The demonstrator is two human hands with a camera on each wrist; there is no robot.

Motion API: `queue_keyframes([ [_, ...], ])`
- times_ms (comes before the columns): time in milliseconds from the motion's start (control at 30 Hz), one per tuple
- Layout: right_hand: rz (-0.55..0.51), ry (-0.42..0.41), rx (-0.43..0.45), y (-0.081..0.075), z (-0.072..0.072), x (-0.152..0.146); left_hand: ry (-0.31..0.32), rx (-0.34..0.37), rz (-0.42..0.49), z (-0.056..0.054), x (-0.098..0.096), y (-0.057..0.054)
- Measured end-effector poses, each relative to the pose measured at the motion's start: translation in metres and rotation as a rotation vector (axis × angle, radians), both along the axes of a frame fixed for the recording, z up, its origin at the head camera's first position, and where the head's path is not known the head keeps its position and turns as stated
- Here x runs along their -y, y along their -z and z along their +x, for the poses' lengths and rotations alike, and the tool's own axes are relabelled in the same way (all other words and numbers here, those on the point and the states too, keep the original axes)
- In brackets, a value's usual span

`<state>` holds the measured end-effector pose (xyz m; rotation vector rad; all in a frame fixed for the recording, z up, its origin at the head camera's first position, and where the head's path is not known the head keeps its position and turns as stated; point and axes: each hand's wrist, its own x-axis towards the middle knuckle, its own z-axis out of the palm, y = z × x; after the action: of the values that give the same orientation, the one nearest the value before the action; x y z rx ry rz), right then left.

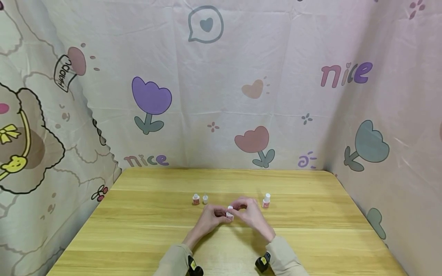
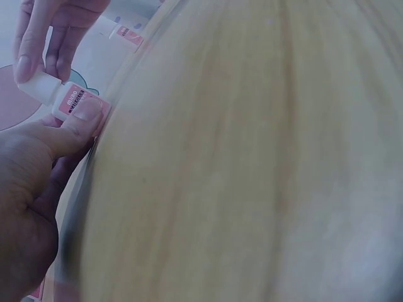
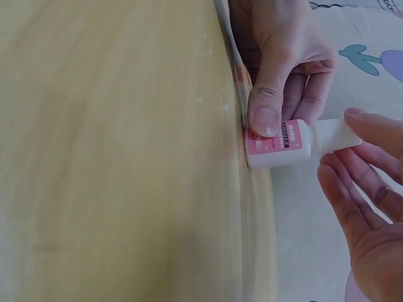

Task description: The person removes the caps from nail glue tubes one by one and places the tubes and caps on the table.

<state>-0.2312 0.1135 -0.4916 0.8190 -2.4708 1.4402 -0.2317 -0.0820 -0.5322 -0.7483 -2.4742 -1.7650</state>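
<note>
My left hand [image 1: 209, 219] grips a small white glue bottle [image 3: 297, 150] with a pink label, thumb across the label. The bottle stands upright at the tabletop. From the other side my right hand [image 1: 253, 214] pinches its white cap [image 3: 337, 134] between thumb and fingers. The cap is in line with the bottle's neck, as the left wrist view also shows. Beyond my left hand a similar bottle [image 1: 196, 199] stands with its large cap off, next to a loose white cap [image 1: 205, 199].
Another capped glue bottle [image 1: 266, 201] stands to the right, beyond my right hand. The wooden table [image 1: 138, 230] reaches back to a printed cloth [image 1: 221, 96] that hangs behind it and at both sides.
</note>
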Motion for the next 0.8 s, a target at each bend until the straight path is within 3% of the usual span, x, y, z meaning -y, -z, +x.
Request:
queue_keyframes([
  [267, -0.014, -0.057, -0.005, 0.0008, -0.0002, -0.0006, -0.011, -0.004, -0.008, 0.0001, -0.0001, 0.0003],
  [500, -0.002, -0.007, 0.048, 0.0019, -0.0007, 0.0006, -0.012, -0.015, -0.003, -0.0014, 0.0002, 0.0023],
  [800, -0.019, -0.003, -0.034, 0.0, -0.001, 0.002, -0.003, 0.011, 0.008, -0.001, 0.0001, 0.0017],
])
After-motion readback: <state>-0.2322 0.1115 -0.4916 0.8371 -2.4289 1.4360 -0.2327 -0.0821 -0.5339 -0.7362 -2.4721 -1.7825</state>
